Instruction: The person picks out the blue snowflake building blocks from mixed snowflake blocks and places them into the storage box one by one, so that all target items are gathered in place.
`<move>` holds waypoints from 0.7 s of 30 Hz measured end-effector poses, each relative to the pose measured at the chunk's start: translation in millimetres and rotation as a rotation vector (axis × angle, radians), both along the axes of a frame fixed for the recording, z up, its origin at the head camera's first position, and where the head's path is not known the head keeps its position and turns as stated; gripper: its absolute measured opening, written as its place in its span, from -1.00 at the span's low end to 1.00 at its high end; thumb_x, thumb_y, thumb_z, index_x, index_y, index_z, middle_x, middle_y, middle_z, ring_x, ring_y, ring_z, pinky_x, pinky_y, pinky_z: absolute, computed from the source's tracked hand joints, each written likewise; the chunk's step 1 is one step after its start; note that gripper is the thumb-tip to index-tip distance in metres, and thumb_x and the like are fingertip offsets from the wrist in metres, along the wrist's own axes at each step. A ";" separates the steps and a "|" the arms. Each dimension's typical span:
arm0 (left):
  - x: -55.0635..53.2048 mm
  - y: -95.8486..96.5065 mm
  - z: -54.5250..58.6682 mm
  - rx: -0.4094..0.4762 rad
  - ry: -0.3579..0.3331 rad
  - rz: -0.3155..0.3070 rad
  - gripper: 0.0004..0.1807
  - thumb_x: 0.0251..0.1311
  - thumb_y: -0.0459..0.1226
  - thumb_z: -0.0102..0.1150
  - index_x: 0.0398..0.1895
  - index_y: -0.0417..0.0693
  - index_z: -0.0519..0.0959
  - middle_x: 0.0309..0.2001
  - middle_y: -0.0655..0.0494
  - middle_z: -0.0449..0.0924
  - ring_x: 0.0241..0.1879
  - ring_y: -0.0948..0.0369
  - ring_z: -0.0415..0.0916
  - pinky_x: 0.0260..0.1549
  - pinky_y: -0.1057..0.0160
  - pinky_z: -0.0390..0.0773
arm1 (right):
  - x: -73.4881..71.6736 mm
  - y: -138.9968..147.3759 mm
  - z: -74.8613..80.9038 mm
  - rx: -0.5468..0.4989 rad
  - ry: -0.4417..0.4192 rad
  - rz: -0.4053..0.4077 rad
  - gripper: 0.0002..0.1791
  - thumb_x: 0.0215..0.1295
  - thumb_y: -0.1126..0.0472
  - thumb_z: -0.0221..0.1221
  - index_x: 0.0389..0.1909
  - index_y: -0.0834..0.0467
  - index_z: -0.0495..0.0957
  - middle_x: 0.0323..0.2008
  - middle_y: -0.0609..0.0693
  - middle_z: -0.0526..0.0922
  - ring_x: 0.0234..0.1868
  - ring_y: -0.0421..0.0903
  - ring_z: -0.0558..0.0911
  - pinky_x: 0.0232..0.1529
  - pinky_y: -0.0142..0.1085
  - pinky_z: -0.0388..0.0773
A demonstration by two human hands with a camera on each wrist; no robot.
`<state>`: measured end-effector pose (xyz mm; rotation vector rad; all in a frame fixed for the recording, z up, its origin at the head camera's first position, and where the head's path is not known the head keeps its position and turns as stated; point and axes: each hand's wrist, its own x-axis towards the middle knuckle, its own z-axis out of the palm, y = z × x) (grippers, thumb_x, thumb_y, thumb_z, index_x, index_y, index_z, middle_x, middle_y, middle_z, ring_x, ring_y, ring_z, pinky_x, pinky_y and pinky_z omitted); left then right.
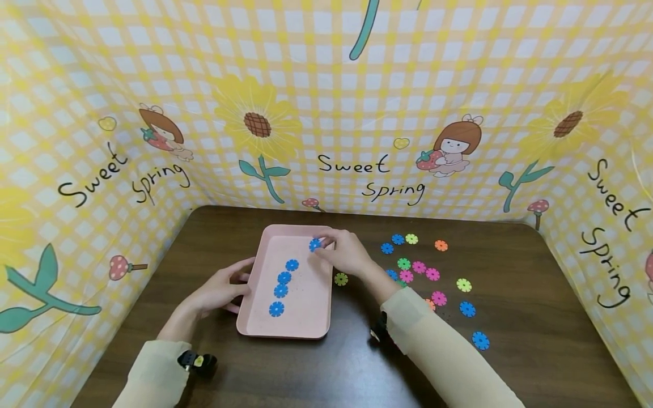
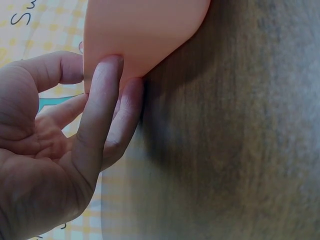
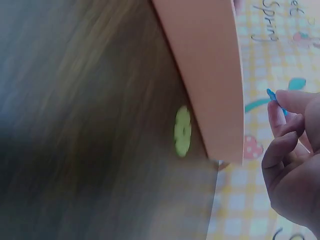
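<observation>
A pink tray (image 1: 306, 326) lies on the table with several blue notched plastic discs (image 1: 280, 290) in a slanting row inside. At its left side my left hand (image 1: 219, 289) touches the outer wall, fingers spread and lightly bent; the left wrist view shows the fingertips (image 2: 109, 67) against that wall. Over the tray's far right corner my right hand (image 1: 347, 252) pinches another blue disc (image 1: 315, 245) between thumb and fingers. In the right wrist view this disc (image 3: 271, 95) is seen edge-on, above the rim.
A yellow-green disc (image 1: 340, 279) lies close beside the tray's right wall. Farther right, loose discs in pink (image 1: 432, 274), green (image 1: 404, 263), orange (image 1: 441, 245) and blue (image 1: 467, 309) are scattered over the brown table (image 1: 535, 317). A checked cloth (image 1: 331, 113) hangs around the table.
</observation>
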<state>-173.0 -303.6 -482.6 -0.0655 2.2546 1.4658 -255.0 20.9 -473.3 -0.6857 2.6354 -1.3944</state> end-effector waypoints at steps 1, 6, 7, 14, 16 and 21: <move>-0.1 0.0 -0.1 -0.003 0.001 0.000 -0.14 0.35 -0.39 0.15 0.68 0.05 0.06 0.32 -0.35 0.37 -0.09 -0.03 0.65 -0.34 -0.07 0.74 | -0.3 -4.6 0.7 0.009 -0.001 0.009 -0.60 0.38 0.14 0.35 0.19 0.12 0.68 -0.20 -0.08 0.72 -0.26 -0.07 0.63 -0.37 -0.25 0.54; 0.3 0.3 0.0 -0.013 0.001 0.004 -0.14 0.35 -0.39 0.15 0.68 0.05 0.07 0.32 -0.34 0.37 -0.09 -0.03 0.65 -0.33 -0.06 0.74 | -0.7 -27.3 2.8 0.048 -0.003 0.057 -0.62 0.33 0.18 0.39 0.15 0.13 0.71 -0.20 -0.07 0.71 -0.19 -0.14 0.65 -0.19 -0.26 0.60; 0.5 0.4 0.1 -0.015 0.000 0.005 -0.15 0.36 -0.38 0.15 0.68 0.05 0.07 0.32 -0.34 0.37 -0.09 -0.03 0.64 -0.33 -0.06 0.74 | -0.2 -31.5 3.1 0.063 -0.006 0.066 -0.62 0.32 0.19 0.40 0.14 0.15 0.71 -0.23 -0.08 0.71 -0.20 -0.15 0.64 -0.17 -0.27 0.60; 0.5 -0.6 0.2 -0.014 0.006 0.001 -0.16 0.37 -0.38 0.15 0.68 0.05 0.07 0.31 -0.33 0.37 -0.08 -0.03 0.64 -0.33 -0.06 0.74 | 3.2 -55.7 5.7 0.184 -0.025 0.066 -0.66 0.33 0.20 0.38 0.11 0.13 0.72 -0.36 -0.14 0.70 -0.33 -0.22 0.62 -0.26 -0.37 0.58; 1.0 -0.8 0.4 -0.011 0.005 0.003 -0.16 0.37 -0.38 0.15 0.67 0.05 0.08 0.31 -0.33 0.37 -0.08 -0.03 0.64 -0.33 -0.06 0.74 | 3.3 -60.5 6.2 0.204 -0.042 0.051 -0.65 0.33 0.19 0.38 0.12 0.13 0.72 -0.37 -0.15 0.69 -0.35 -0.22 0.61 -0.28 -0.38 0.58; 2.1 0.4 0.5 -0.015 0.002 0.008 -0.16 0.36 -0.39 0.15 0.67 0.05 0.09 0.31 -0.34 0.37 -0.08 -0.04 0.64 -0.33 -0.06 0.74 | 2.2 -68.7 5.0 0.245 -0.070 0.018 -0.64 0.35 0.19 0.37 0.14 0.13 0.71 -0.32 -0.12 0.72 -0.32 -0.20 0.63 -0.20 -0.35 0.62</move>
